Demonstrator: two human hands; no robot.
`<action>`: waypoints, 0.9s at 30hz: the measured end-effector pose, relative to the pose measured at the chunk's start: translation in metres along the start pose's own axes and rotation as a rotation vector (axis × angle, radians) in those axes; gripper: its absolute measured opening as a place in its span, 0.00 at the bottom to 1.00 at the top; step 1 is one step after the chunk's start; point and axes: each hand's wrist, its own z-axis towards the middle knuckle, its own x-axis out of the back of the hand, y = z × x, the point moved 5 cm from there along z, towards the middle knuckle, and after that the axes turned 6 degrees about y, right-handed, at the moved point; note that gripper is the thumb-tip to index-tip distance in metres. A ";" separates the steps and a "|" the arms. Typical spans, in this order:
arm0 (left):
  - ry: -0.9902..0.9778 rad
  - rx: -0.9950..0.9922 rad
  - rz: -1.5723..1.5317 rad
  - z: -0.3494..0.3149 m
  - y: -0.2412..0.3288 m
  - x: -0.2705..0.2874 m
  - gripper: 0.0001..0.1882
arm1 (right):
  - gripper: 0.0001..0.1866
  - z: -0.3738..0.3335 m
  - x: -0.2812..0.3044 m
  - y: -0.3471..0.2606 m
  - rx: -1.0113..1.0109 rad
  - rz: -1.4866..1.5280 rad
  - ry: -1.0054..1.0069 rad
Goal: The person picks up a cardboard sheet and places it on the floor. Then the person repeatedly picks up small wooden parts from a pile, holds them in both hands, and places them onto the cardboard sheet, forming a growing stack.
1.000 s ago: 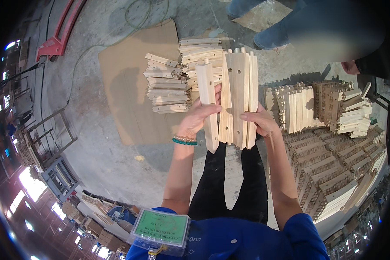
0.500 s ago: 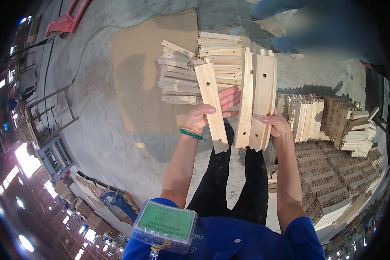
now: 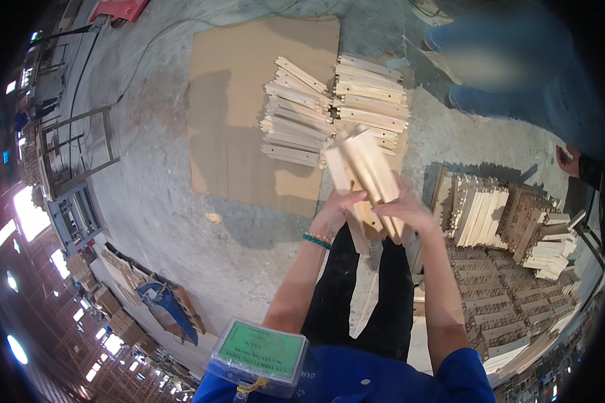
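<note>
Between my two hands I hold several pale wooden slats, gathered into a loose, tilted bundle in front of my legs; motion blurs them. My left hand grips the bundle's left side, thumb across the wood. From the right, my right hand clasps the other side. Beyond the bundle, on a flat cardboard sheet, lie a left pile of slats and a right pile of slats, their ends meeting along the middle. Dark holes show near the slat ends.
Stacked slats stand at my right, beside a broad layered stack of wooden pieces. A person in jeans is at the far right. A metal frame and a blue object stand on the left. Concrete floor surrounds the cardboard.
My hands have come together, bringing the left hand's slat against those in the right. The bundle has turned and tilted and sits a little lower. The view has shifted slightly.
</note>
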 end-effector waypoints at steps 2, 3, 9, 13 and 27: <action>0.146 -0.001 -0.117 0.007 -0.014 0.030 0.27 | 0.39 0.022 -0.025 0.011 0.006 -0.222 0.039; 0.255 0.028 -0.210 0.004 -0.027 0.045 0.26 | 0.39 0.029 -0.036 0.022 -0.039 -0.323 0.079; 0.534 0.074 -0.454 -0.001 -0.057 0.152 0.19 | 0.33 0.119 -0.071 0.062 -0.139 -0.743 0.150; 0.692 0.048 -0.490 0.007 -0.054 0.206 0.22 | 0.30 0.215 -0.096 0.044 -0.049 -1.018 0.120; 0.945 0.132 -0.404 0.110 -0.045 0.308 0.29 | 0.27 0.267 -0.067 0.131 -0.115 -1.171 0.023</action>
